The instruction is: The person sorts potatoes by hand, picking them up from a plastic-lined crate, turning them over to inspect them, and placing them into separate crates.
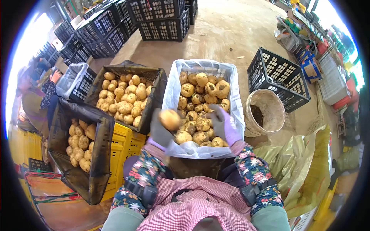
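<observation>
Cupping left grip [160, 130] around potato [170, 119]

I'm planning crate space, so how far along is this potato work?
Probably done: the potatoes in the near dark-lined crate and far dark-lined crate. In hand: one potato in the left hand; the right hand is at the white-lined crate. Seemingly left: the many potatoes inside that one.

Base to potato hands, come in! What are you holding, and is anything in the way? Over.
Left hand: holding one potato, blurred. Right hand: at the potatoes in the white-lined crate, grip unclear. Nothing visibly blocking either hand. Over.
</observation>
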{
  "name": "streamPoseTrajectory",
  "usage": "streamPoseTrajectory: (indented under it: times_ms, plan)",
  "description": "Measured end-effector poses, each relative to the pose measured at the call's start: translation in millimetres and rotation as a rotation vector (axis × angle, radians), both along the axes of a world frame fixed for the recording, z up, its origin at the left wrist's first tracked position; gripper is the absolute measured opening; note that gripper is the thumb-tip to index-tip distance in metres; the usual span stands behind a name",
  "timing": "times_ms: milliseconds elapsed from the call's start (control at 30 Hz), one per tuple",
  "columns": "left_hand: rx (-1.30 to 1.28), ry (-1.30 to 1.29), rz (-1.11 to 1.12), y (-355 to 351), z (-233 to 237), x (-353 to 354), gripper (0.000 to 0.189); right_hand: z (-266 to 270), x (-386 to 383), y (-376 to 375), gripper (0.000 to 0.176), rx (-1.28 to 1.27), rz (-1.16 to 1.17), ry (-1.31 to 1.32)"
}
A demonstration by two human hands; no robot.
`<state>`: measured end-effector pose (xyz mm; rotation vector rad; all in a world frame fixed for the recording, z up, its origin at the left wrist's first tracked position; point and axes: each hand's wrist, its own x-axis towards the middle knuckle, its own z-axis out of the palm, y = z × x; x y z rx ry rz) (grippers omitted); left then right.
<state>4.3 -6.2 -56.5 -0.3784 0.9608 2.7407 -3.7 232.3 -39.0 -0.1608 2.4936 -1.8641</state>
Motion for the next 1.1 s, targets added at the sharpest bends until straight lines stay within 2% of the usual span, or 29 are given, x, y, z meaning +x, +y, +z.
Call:
streamPoseTrajectory:
  times_ms: [33,67,100,167,200,233,267,300,333,367,400,467,533,567,600,633,667,700,733,800,900,933,1000,1067,1100]
  plan:
    - [0.151,-0.110,0.229,-22,3,-13,0.049,0,-7,13,0.028,0.004,0.002,-0.090]
    - [0.030,-0.064,0.315,-39,13,-15,0.058,-1,-15,24,0.028,0.007,0.005,-0.180]
    - [0.322,-0.116,0.488,-53,30,-26,0.071,-4,-26,31,0.028,0.014,0.014,-0.187]
    - [0.134,-0.207,0.595,-62,35,-29,0.074,-13,-45,36,0.034,0.304,0.215,-0.392]
    - [0.021,-0.212,0.632,-52,36,-28,0.073,-17,-52,29,0.034,0.315,0.223,-0.406]
    - [0.028,-0.231,0.640,-42,34,-25,0.073,-22,-58,17,0.041,0.555,0.338,-0.350]
    - [-0.022,-0.250,0.525,-31,29,-20,0.070,-28,-62,6,0.049,0.791,0.458,-0.289]
    - [-0.068,-0.268,0.408,-20,27,-16,0.067,-54,-67,0,0.048,0.979,0.570,-0.093]
    - [-0.057,-0.290,0.418,-11,29,-15,0.067,-79,-70,-6,0.048,1.156,0.685,0.116]
    - [-0.105,-0.224,0.298,-4,34,-13,0.065,-83,-67,-20,0.050,1.322,0.799,0.102]
    - [-0.154,-0.156,0.177,0,36,-13,0.063,-110,-64,-25,0.050,1.381,0.797,0.185]
    - [-0.130,-0.142,0.161,-1,36,-16,0.062,-140,-70,-31,0.062,1.412,0.838,0.136]
    - [-0.100,-0.116,0.142,-1,34,-13,0.061,-127,-91,-35,0.063,1.397,1.005,0.005]
    - [-0.116,-0.105,0.130,0,35,-12,0.060,-131,-99,-26,0.068,1.285,0.958,-0.012]
    - [-0.132,-0.083,0.125,0,36,-13,0.059,-138,-104,-24,0.063,1.214,0.821,-0.068]
    - [-0.152,-0.051,0.103,0,32,-12,0.056,-141,-108,-13,0.055,1.101,0.687,-0.248]
    - [-0.146,-0.037,0.112,-1,35,-10,0.056,-111,-104,-13,0.048,0.975,0.548,-0.423]
    - [-0.159,-0.056,0.088,0,39,-9,0.054,-80,-98,-13,0.039,0.633,0.314,-0.607]
    - [-0.172,-0.075,0.059,3,43,-7,0.053,-121,-106,16,0.037,0.362,0.300,-0.601]
    - [-0.166,-0.028,0.042,4,39,-5,0.049,-90,-93,29,0.036,0.521,0.380,-0.466]
    - [-0.104,0.000,0.046,6,43,-3,0.049,-42,-69,27,0.028,0.523,0.225,-0.582]
    - [-0.104,0.003,0.048,8,46,-1,0.049,-36,-65,25,0.025,0.543,0.149,-0.634]
    - [-0.156,0.028,0.074,9,48,0,0.048,-59,-63,27,0.030,0.457,0.139,-0.653]
    - [-0.183,0.018,0.057,9,43,0,0.049,-85,-60,20,0.049,1.050,0.340,-0.152]
    - [-0.204,0.000,0.042,9,41,0,0.049,-90,-57,12,0.065,1.087,0.393,-0.151]
